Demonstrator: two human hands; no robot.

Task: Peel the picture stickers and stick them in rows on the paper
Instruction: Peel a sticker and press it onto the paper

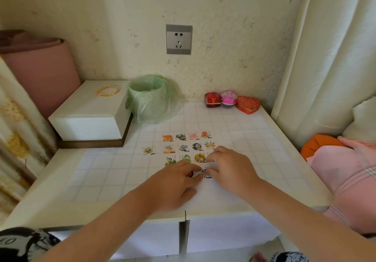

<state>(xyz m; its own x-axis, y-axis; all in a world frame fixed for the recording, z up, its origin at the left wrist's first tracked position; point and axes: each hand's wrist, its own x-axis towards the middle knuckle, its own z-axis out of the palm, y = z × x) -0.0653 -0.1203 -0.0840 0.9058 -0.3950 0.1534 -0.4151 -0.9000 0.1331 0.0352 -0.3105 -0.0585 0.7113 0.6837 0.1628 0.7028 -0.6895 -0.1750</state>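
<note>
Head view: left hand (179, 182) and right hand (230, 168) pinch one sticker (206, 173), likely to line it up on paper (101, 172).

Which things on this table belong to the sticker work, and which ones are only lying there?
For the job: grid paper, stickers in rows, loose sticker pinched between left hand and right hand.

Just lying about: white box, gold bangles on it, green-bagged bin, three small gift boxes.

Bedroom; bedding (345, 172), curtain (18, 131)
</note>
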